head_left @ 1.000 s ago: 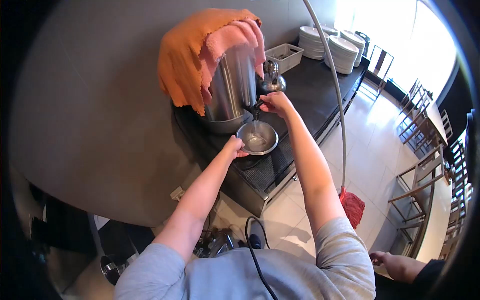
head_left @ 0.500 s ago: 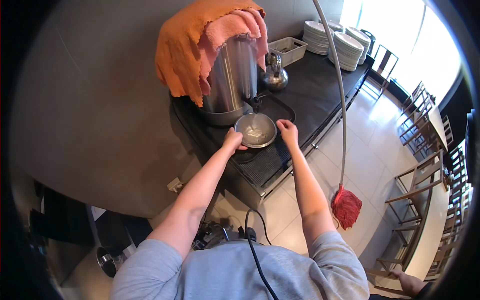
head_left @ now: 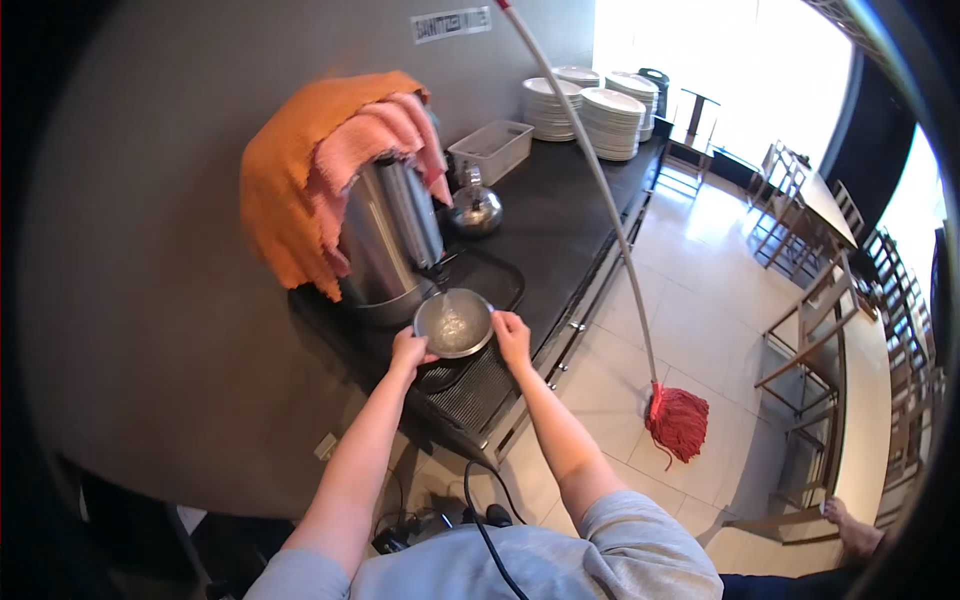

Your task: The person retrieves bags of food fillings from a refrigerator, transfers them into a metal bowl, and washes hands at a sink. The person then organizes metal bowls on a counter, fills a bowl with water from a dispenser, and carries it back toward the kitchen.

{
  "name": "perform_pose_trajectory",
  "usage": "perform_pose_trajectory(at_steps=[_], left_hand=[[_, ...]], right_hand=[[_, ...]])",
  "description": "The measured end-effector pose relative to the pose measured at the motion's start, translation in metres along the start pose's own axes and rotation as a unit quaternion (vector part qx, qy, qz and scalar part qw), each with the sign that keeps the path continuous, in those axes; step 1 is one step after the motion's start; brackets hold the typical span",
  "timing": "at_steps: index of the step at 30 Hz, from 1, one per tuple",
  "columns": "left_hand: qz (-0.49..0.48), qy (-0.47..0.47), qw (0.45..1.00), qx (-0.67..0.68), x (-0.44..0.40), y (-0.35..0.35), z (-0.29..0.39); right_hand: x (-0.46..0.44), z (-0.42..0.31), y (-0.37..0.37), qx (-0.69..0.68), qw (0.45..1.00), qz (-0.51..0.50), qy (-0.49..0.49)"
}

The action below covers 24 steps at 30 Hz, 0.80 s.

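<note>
A metal bowl (head_left: 452,338) with clear, rippling liquid in it sits under the tap (head_left: 437,273) of a tall steel urn (head_left: 370,240). Liquid seems to be running from the tap into it. My left hand (head_left: 409,354) is closed on the bowl's left rim. On the opposite side, my right hand (head_left: 513,340) grips the right rim. An orange cloth (head_left: 285,190) and a pink towel (head_left: 345,150) drape over the urn's top. Beneath the bowl, a dark tray (head_left: 505,285) lies partly hidden on the black counter (head_left: 565,215).
Behind the urn stand a metal kettle (head_left: 476,211), a pale plastic basket (head_left: 495,152) and stacked white plates (head_left: 610,125). A red mop (head_left: 680,425) leans with its handle across the counter's front edge. Chairs (head_left: 815,335) and another person's limb (head_left: 858,535) are at right.
My view has shifted, so the counter items appear further left. My right hand, beside the bowl before, now holds its rim. My left hand stays on the bowl.
</note>
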<state>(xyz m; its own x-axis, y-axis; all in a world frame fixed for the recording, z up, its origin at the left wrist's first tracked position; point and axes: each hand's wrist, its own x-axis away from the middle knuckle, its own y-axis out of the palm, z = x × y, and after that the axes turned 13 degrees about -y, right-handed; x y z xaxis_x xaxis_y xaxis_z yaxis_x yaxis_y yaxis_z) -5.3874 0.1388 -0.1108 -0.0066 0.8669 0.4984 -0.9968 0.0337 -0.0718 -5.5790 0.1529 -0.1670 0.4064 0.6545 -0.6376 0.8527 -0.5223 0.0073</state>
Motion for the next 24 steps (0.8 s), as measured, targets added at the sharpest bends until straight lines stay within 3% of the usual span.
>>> perform_pose_trajectory(at_steps=[24], left_hand=[[-0.027,-0.008,0.999,0.014,0.007,0.001,0.007]], right_hand=[[-0.006,-0.012,-0.005,0.047,0.998,-0.031,-0.026]])
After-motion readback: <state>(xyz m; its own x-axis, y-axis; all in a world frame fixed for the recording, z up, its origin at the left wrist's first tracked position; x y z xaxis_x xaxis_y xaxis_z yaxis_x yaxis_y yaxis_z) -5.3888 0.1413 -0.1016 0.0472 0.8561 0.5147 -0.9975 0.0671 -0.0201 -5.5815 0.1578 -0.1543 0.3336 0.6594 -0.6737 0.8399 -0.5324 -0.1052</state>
